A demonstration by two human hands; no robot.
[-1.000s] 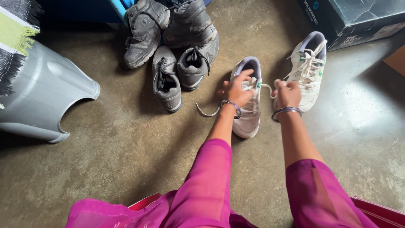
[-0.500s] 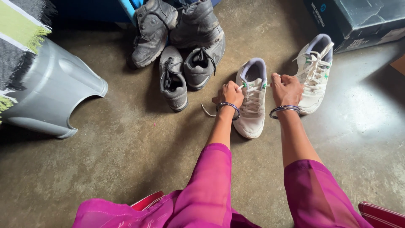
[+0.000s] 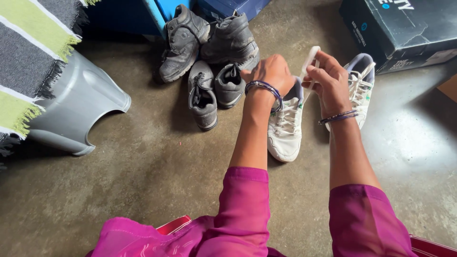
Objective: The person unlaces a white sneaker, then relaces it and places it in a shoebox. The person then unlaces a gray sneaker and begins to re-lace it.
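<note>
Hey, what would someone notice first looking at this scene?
Two hands, the left hand and right hand, raised mid-frame, pulling a white lace above a white sneaker on the concrete floor. Behind them sits a heap of dark grey shoes.

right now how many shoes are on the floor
6. Two worn black boots at the top, two grey sneakers below them, two white lace-up sneakers under the hands. Hands hide parts; none else shows.

white sneaker (image 3: 284, 128) heel behind left hand (image 3: 269, 72), black box (image 3: 404, 28) cropped by edge
</note>
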